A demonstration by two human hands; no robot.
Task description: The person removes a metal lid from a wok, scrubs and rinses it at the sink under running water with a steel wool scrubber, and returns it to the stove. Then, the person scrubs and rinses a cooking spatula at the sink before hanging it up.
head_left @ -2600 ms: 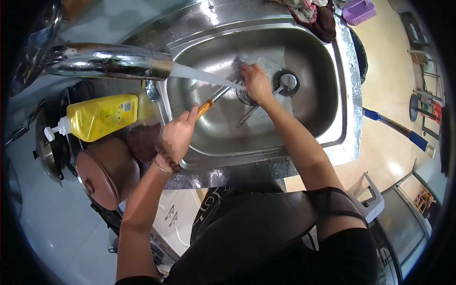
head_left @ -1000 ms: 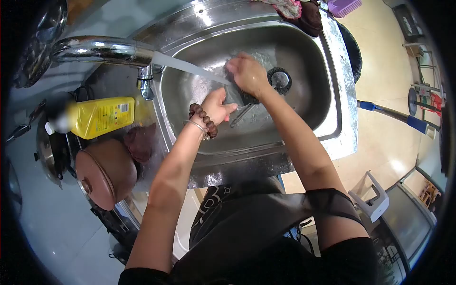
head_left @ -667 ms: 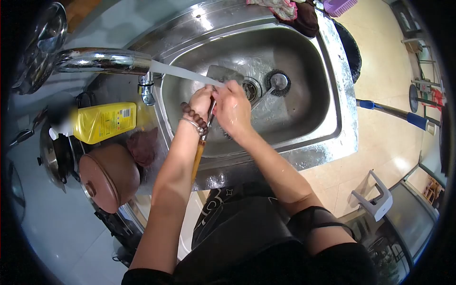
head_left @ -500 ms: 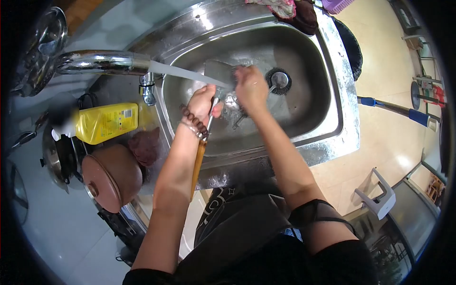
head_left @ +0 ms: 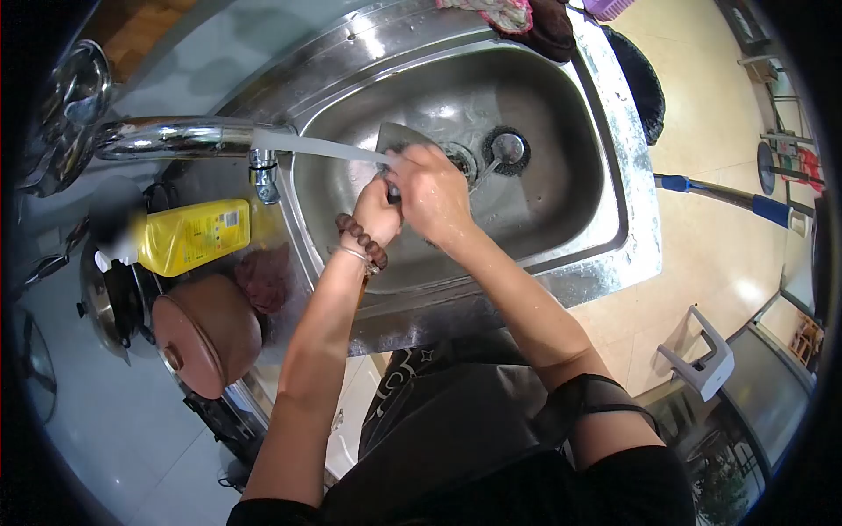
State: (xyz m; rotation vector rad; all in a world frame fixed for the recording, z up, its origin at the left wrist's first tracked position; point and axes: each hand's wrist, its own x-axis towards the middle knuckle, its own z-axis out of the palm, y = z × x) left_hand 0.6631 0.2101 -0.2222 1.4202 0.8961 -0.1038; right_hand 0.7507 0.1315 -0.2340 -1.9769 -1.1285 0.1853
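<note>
My left hand (head_left: 378, 213), with a beaded bracelet at its wrist, is closed around a long utensil with a metal shaft and wooden handle (head_left: 363, 291). Most of that utensil is hidden by my hands and forearm. Pressed close beside it, my right hand (head_left: 433, 195) has curled fingers; a dark bit shows between the hands, and I cannot make out what it grips. Running water (head_left: 338, 150) falls onto the fingers. Behind them a flat metal blade-like piece (head_left: 399, 137) lies in the sink (head_left: 561, 167). A ladle (head_left: 507, 147) rests near the drain.
The chrome tap (head_left: 189, 138) reaches in from the left. Beside the sink stand a yellow bottle (head_left: 197, 237), a crumpled cloth (head_left: 263, 278) and a brown lidded pot (head_left: 210, 333). Cloths (head_left: 548, 31) hang at the far edge. A blue-gripped pole (head_left: 728, 198) and grey stool (head_left: 702, 364) are right.
My right hand has moved left and down, against my left hand. The wooden handle has swung mostly out of sight beneath my left forearm. The view has shifted slightly.
</note>
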